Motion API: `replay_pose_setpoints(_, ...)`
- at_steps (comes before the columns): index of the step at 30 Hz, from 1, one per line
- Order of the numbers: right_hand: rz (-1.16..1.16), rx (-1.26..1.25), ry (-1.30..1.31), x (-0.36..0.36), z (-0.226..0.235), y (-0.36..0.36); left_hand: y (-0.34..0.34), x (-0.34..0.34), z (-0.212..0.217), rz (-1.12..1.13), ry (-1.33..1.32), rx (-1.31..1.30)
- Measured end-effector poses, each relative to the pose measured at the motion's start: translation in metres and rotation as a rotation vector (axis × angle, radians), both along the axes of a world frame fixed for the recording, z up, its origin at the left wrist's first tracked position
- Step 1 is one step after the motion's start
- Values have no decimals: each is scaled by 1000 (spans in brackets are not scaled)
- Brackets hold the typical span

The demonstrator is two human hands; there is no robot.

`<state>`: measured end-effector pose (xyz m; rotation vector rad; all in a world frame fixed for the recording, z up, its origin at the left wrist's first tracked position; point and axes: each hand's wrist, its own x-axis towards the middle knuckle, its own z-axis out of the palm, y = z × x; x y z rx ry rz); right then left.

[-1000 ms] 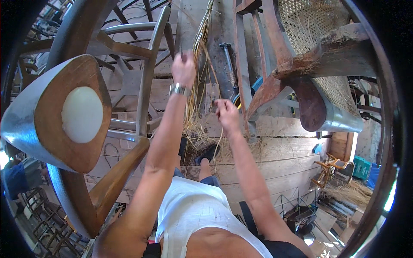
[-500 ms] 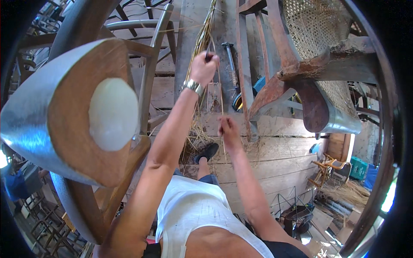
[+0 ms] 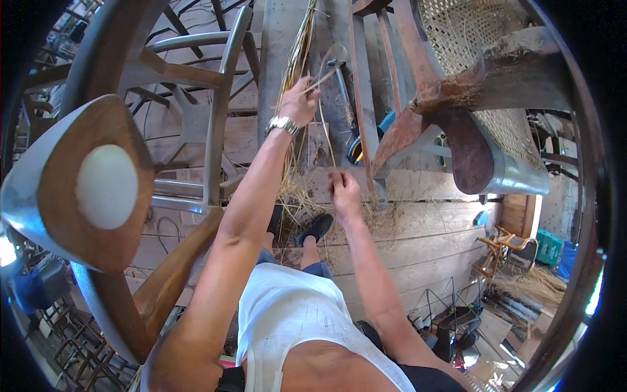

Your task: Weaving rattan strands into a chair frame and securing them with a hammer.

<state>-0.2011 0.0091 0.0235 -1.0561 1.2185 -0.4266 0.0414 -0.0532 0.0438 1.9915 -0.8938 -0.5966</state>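
Observation:
My left hand (image 3: 300,102), with a metal watch at its wrist, is closed around a thin pale cane strip just beside a bundle of long cane strands (image 3: 297,55). From there the cane strip (image 3: 326,134) bends over near the hammer head and runs down to my right hand (image 3: 345,193). My right hand pinches its lower part between thumb and fingers. Whether anything else sits inside my left fist is hidden. A hammer (image 3: 346,98) lies on the wooden board to the right of my left hand.
A curved wooden chair part with a white round end (image 3: 108,186) rises close on the left. At right stands a chair with woven cane (image 3: 480,39) and a thick leg (image 3: 473,153). Cane scraps (image 3: 302,196) litter the plank floor (image 3: 418,228) near my feet.
My left hand has moved slightly down and left, and the strip now loops out over the hammer head. My right hand stays low, pinching the strip. The view has shifted a little.

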Motion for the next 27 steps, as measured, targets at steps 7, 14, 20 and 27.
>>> replay_pose_setpoints(7, 85, -266, 99, 37, -20, -35, 44, -1, -37, -96, -116, 322)
replay_pose_setpoints(14, 113, -314, 129, 52, -32, -53, 80, 3, -8, 24, -136, 447)
replay_pose_setpoints(20, 108, -331, 54, 64, -14, -48, 71, -13, -33, -57, 354, -30)
replay_pose_setpoints(27, 143, -182, -49, 44, 11, -32, 61, -40, -19, -103, 771, -336)
